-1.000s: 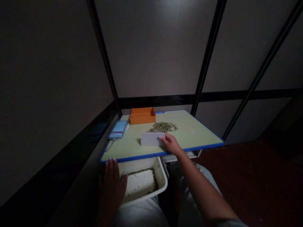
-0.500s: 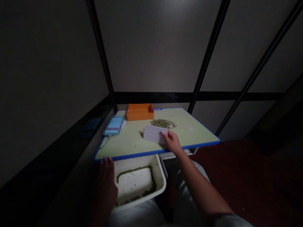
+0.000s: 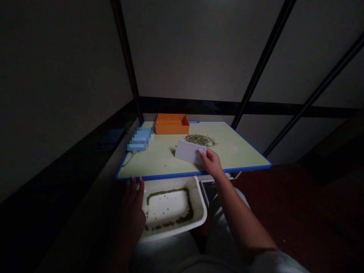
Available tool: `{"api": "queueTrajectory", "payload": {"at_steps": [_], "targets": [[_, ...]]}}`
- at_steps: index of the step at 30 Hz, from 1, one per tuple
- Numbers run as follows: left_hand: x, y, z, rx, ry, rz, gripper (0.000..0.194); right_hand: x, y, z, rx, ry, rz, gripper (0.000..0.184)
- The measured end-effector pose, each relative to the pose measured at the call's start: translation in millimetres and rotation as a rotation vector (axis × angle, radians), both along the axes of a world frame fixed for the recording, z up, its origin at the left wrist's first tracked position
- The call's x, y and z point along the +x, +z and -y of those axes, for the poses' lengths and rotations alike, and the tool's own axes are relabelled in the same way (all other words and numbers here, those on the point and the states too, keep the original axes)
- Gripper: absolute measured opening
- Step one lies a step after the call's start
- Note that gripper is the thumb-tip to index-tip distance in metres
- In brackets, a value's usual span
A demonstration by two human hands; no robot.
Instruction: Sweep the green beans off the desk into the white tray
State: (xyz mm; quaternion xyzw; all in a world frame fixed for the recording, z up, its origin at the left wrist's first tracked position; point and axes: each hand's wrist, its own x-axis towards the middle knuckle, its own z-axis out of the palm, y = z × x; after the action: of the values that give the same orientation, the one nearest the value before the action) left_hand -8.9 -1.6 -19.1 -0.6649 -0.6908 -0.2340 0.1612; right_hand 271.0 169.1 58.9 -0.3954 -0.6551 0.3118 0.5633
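Note:
My right hand (image 3: 212, 162) is closed round the right end of a flat white scraper (image 3: 188, 151), thumb on its face. The scraper stands tilted on the pale green tabletop (image 3: 153, 161), partly hiding a few green grains (image 3: 173, 152) at its left end. Just behind it lies a spread pile of small green grains (image 3: 200, 140). My left hand (image 3: 135, 208) holds the left side of a white basin (image 3: 201, 212), its fingertips by the table's blue front edge. Inside the basin, grains line the edges of the floor, with several scattered in the middle.
An orange open box (image 3: 172, 128) stands at the table's back left. A blurred-out blue item (image 3: 140, 138) with a pale strap lies at the left edge. Pale residue (image 3: 231, 145) marks the right side of the tabletop. Panelled walls rise behind and at left.
The whole view has shifted, so table, basin and hands sit slightly higher and further right. Against the table, the scraper has hardly moved. Both hands keep their holds.

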Motion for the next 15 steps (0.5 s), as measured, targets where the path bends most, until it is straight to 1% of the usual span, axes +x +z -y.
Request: {"api": "queueTrajectory", "payload": {"at_steps": [3, 8, 15], "targets": [[5.1, 1.0, -1.6, 0.038, 0.0, -0.003, 0.08, -0.1, 0.7, 1.2, 0.0, 0.01, 0.003, 0.042], [8.4, 4.4, -5.1, 0.098, 0.005, 0.002, 0.073, 0.0, 1.9, 2.3, -0.022, 0.082, 0.015, 0.042], [8.3, 6.1, -8.7, 0.117, -0.004, 0.038, 0.074, 1.4, 3.1, 1.6, -0.041, 0.111, 0.031, 0.043]]}}
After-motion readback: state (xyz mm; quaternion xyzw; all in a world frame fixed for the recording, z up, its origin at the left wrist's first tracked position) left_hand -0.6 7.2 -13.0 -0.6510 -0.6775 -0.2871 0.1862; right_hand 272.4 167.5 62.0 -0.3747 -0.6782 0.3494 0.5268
